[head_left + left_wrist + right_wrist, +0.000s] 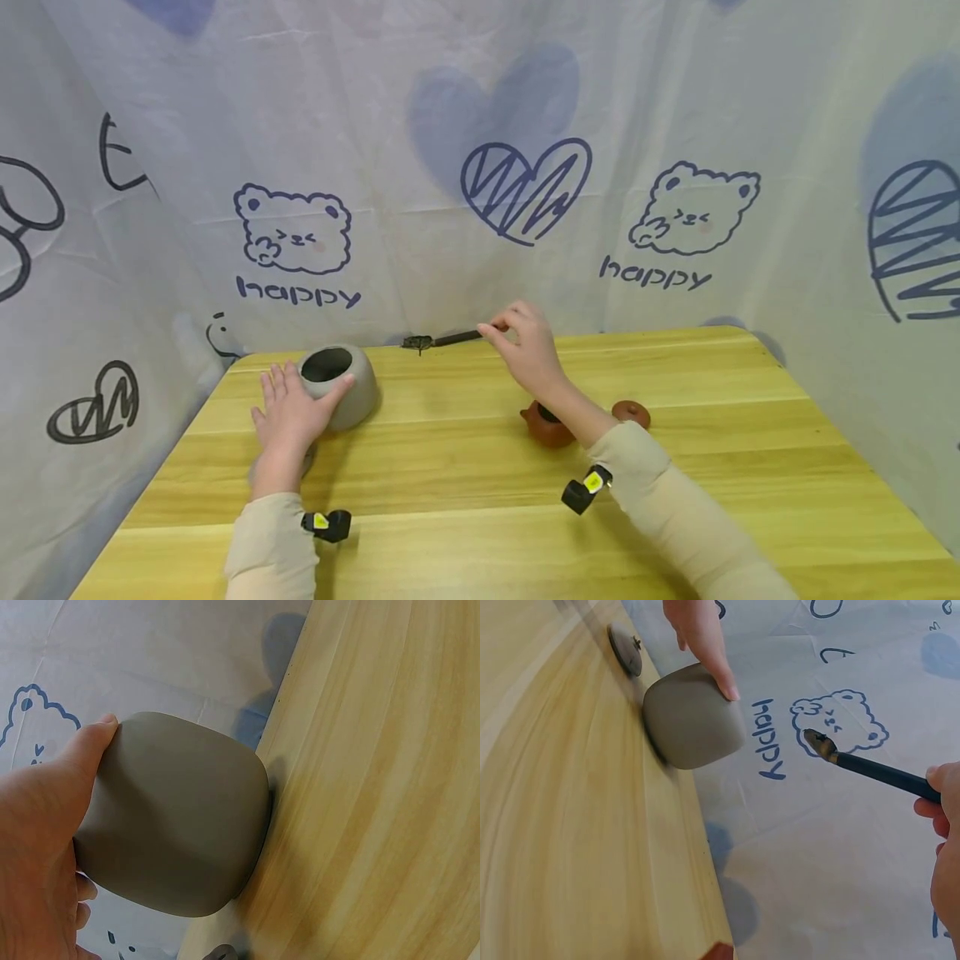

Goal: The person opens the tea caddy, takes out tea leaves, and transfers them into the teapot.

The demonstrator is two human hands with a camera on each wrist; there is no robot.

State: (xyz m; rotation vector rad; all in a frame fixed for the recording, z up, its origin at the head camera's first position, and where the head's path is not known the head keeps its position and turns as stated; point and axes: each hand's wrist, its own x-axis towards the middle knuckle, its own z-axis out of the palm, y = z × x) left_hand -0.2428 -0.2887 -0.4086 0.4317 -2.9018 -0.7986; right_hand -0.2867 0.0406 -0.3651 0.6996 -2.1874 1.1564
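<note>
My left hand (291,415) holds the grey, round-shouldered jar (358,397) at its side, thumb near the rim. The jar stands upright on the table, its dark mouth uncovered. In the left wrist view the jar's wall (184,814) fills the middle, the thumb along one side and fingertips curled at the other. Up over the table's back edge, my right hand (528,350) pinches the end of a dark-handled tea scoop (456,337). Dark leafy bits sit in the scoop's head (821,744), which points left toward the jar.
Below my right forearm stands a small reddish-brown clay teapot (549,429), uncovered, with its lid (632,412) lying to the right. The jar's grey lid (625,649) lies on the wooden table (450,475) near my left wrist. A printed cloth (420,167) hangs behind.
</note>
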